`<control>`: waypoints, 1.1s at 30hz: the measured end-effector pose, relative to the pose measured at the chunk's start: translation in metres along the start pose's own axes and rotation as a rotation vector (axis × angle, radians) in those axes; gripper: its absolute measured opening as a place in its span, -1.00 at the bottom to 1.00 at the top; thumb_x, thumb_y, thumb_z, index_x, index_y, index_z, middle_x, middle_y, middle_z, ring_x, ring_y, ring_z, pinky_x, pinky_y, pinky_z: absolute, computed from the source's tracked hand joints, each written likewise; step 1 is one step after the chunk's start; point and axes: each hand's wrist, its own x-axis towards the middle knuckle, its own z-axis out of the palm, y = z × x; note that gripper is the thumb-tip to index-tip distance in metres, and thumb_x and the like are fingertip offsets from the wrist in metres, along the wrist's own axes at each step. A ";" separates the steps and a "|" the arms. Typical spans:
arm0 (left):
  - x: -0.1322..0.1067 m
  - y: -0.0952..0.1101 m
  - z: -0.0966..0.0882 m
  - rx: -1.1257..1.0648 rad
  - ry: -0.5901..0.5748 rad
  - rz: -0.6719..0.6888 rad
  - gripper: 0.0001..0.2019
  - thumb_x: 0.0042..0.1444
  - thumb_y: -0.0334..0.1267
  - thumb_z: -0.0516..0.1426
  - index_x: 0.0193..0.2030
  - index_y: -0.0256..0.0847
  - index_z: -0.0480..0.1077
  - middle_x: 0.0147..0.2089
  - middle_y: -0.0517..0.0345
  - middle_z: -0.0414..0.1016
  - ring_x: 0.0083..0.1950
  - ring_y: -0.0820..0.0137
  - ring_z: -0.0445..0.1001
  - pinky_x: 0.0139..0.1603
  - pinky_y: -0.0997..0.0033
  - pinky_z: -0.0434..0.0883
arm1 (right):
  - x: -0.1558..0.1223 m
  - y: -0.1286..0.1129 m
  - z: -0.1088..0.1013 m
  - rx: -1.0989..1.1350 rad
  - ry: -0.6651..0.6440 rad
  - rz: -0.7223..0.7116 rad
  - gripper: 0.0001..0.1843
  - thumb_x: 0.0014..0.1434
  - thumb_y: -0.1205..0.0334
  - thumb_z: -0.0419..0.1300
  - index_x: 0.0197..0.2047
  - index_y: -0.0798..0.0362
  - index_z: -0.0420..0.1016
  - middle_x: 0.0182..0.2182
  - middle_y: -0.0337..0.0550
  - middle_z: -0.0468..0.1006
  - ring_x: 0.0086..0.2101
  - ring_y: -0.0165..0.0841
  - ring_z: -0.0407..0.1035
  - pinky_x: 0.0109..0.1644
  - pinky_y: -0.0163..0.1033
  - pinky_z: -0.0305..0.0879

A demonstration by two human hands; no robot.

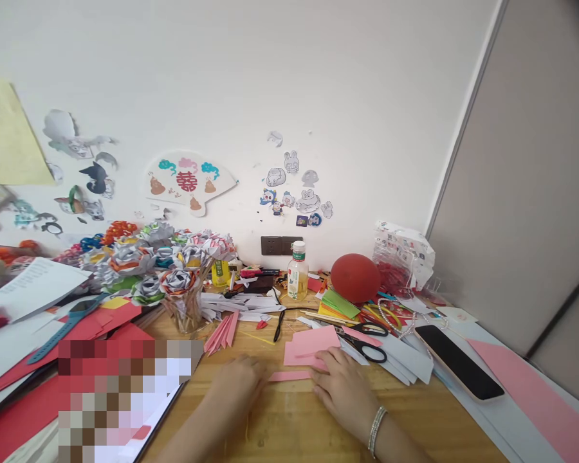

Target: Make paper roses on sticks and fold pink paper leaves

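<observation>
Pink strip [290, 375], hands [340, 382] at ends; open tabletop [289, 421] nearer.

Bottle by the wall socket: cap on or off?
On: a white cap sits atop the bottle, which stands upright.

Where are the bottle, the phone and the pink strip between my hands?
Bottle [297, 275], head view: front of its body.
Phone [458, 362], head view: centre of its dark screen.
Pink strip [289, 375], head view: middle of its exposed length.
</observation>
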 end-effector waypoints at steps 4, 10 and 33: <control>0.013 0.006 0.024 -0.013 0.052 -0.062 -0.80 0.16 -0.39 -0.03 -0.29 -0.26 0.43 -0.18 -0.04 0.49 -0.16 0.21 0.44 -0.14 0.30 0.32 | 0.001 -0.004 0.003 0.022 0.042 -0.016 -0.81 0.19 0.30 0.14 -0.16 -0.07 0.54 -0.05 -0.16 0.43 -0.04 -0.22 0.20 0.03 -0.15 0.12; 0.012 0.010 0.036 -0.271 0.157 -0.046 -0.86 0.10 -0.48 -0.01 -0.36 -0.21 0.33 -0.28 0.09 0.45 -0.23 0.34 0.41 -0.21 0.43 0.32 | 0.002 -0.005 0.009 0.125 0.120 0.048 -0.82 0.13 0.38 0.18 -0.18 -0.01 0.49 -0.18 -0.17 0.48 -0.12 -0.24 0.26 -0.03 -0.19 0.15; 0.017 -0.007 0.047 -0.369 0.608 0.386 -0.61 0.31 -0.15 -0.11 -0.45 -0.24 0.37 -0.48 0.10 0.42 -0.45 0.44 0.37 -0.44 0.53 0.31 | 0.006 0.004 0.012 0.332 0.219 0.031 -0.84 0.05 0.41 0.31 -0.50 0.07 0.42 -0.47 -0.26 0.48 -0.32 -0.33 0.33 -0.18 -0.25 0.15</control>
